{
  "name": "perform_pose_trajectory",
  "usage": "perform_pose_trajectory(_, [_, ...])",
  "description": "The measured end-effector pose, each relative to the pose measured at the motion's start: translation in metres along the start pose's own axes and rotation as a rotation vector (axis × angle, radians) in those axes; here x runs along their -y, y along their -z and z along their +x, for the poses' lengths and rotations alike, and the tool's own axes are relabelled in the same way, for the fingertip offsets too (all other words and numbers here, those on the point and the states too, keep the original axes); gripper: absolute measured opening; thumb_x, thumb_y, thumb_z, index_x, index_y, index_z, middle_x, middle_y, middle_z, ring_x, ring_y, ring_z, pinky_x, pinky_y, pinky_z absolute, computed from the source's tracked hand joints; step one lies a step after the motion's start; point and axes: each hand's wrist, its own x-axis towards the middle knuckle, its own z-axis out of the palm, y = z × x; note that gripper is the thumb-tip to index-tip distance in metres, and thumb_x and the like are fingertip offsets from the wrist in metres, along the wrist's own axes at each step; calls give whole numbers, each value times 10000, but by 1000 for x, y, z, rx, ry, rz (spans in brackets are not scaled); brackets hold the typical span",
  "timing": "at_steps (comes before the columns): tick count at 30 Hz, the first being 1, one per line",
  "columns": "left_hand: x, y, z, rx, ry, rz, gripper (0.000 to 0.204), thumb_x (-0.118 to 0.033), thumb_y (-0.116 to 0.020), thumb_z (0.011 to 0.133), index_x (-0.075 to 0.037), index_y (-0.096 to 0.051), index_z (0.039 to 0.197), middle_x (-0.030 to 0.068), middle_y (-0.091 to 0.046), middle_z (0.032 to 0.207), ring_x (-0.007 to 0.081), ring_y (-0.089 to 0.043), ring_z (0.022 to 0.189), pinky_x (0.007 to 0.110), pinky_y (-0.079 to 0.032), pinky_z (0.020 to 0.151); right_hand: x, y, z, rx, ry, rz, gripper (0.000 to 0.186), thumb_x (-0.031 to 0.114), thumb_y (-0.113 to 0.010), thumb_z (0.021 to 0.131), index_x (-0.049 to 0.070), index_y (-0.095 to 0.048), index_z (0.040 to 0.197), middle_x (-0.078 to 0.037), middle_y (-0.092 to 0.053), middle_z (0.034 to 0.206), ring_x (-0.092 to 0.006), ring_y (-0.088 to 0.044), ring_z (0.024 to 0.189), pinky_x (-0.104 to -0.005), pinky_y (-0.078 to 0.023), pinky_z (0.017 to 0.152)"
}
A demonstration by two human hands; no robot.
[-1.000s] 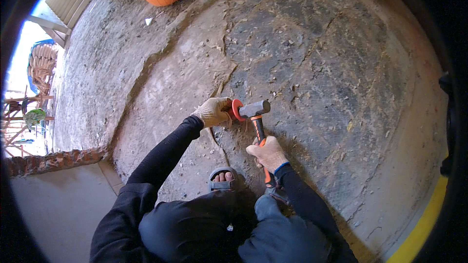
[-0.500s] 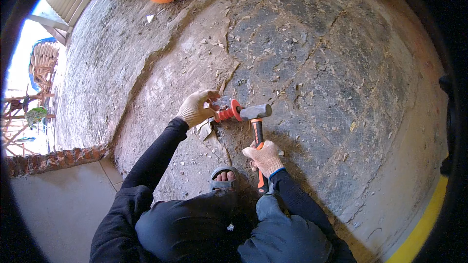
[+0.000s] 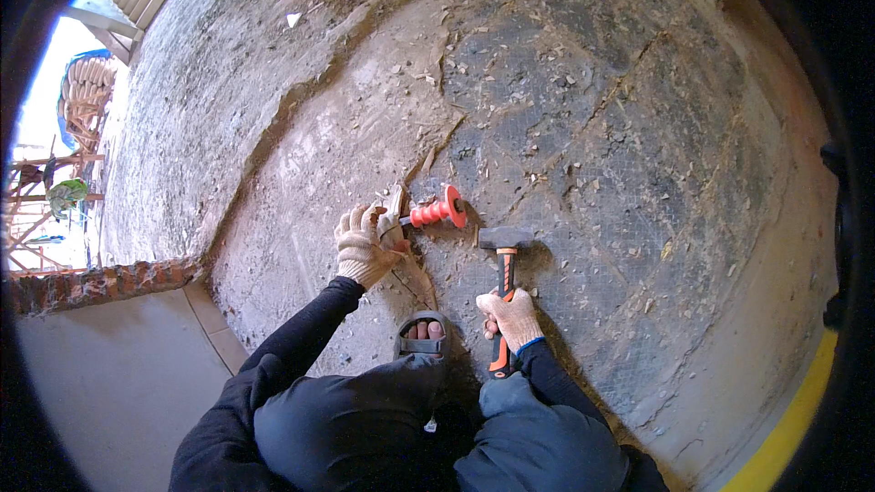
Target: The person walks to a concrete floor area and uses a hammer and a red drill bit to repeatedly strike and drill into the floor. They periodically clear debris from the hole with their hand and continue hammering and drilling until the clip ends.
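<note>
chisel (image 3: 439,211) just right of left hand (image 3: 365,246), long axis roughly crosswise — left hand nearer, fingers curled, grip: cannot tell; right hand (image 3: 510,314) clenched round hammer (image 3: 507,267).

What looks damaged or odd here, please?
The dusty grey floor looks damaged: its surface is cracked and uneven, with pale broken fragments near the cream-gloved left hand. Oddly for such debris, a grey open-toed sandal stands close by, offering little cover.
</note>
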Motion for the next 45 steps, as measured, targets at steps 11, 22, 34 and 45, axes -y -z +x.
perform_pose_trajectory(11, [15,10,-3,-87,-8,-114,381,-278,-913,735,-97,-709,1001,100,-723,913,314,-710,852,436,-552,762,-7,3,4,5,14,13,227,104,-797,867,76,-582,932,-13,-549,630,-148,-553,465,-360,-486,445])
perform_pose_trajectory(22, [34,-16,5,-79,394,-812,335,3,-826,836,-34,-703,1146,37,-727,1041,140,-695,919,323,-578,841,-5,3,3,7,4,20,225,103,-799,869,74,-583,922,-11,-541,626,-143,-555,470,-354,-486,446])
perform_pose_trajectory(34, [13,4,11,-66,12,-67,584,-374,-968,631,-136,-721,1104,101,-715,1166,363,-697,1034,465,-561,886,-9,5,6,-6,18,15,238,130,-819,849,61,-597,899,-23,-562,622,-155,-564,459,-357,-488,425])
perform_pose_trajectory(45, [46,9,17,-10,43,-176,414,-292,-887,797,-80,-753,1126,110,-770,984,295,-738,882,416,-584,810,-4,4,1,-3,19,-12,212,127,-798,855,63,-599,892,-22,-571,629,-148,-569,470,-353,-500,442])
